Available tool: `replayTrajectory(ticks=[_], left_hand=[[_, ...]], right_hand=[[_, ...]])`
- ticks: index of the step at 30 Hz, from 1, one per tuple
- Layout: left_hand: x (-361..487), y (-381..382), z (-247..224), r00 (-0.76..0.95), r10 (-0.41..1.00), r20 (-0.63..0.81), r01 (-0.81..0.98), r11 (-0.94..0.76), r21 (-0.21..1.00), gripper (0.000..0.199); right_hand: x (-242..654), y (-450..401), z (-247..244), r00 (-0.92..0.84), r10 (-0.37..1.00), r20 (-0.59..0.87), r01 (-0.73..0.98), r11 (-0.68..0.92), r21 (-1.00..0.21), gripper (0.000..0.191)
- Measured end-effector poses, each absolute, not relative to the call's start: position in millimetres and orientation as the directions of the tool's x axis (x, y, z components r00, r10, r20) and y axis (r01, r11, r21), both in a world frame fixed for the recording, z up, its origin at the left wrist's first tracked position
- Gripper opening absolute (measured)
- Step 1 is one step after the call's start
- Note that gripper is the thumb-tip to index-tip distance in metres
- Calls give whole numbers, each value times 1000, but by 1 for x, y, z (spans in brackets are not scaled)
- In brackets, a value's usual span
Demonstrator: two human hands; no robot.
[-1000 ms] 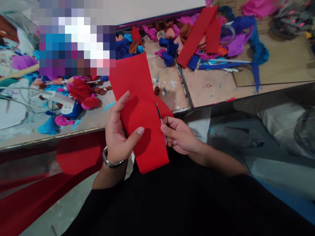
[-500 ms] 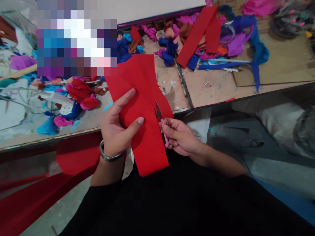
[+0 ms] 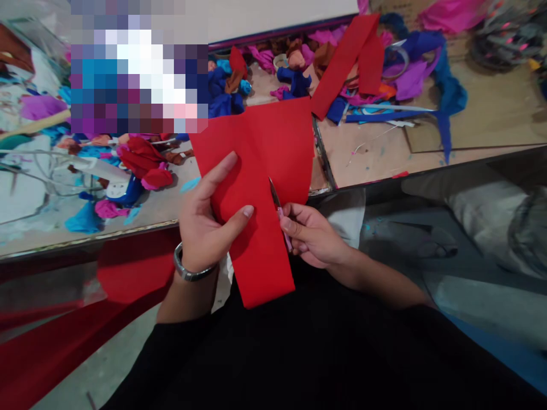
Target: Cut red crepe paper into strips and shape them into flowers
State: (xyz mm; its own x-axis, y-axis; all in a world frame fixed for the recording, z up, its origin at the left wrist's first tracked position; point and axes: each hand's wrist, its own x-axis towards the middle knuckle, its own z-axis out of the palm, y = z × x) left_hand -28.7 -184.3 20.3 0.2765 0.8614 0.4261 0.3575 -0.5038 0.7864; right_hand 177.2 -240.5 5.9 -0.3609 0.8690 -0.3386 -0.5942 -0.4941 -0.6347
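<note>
Over the near edge of the worktable (image 3: 371, 162), the left hand (image 3: 207, 222) grips the red sheet (image 3: 260, 245), thumb and forefinger spread apart on top, while the right hand (image 3: 311, 233) has its fingers clamped around pink-handled scissors (image 3: 276, 196), blades in the sheet's slit.

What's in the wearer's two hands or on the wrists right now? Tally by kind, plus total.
Red sheet, held by the left hand: 1
Scissors, in the right hand: 1
Metal wristband, on the left wrist: 1
Total: 3
</note>
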Motion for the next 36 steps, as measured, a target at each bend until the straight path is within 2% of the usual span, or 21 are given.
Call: replayTrajectory(ticks=[22,36], left_hand=[[-28,-186,20,244,877,414,359,-478,801,78],[-28,-187,20,295,870,396,348,-483,803,80]], right_hand=[[177,-242,5,-354,872,-340,-601,-490,-632,46],[180,-239,5,-332,874,-356,-597,-487,-637,49]])
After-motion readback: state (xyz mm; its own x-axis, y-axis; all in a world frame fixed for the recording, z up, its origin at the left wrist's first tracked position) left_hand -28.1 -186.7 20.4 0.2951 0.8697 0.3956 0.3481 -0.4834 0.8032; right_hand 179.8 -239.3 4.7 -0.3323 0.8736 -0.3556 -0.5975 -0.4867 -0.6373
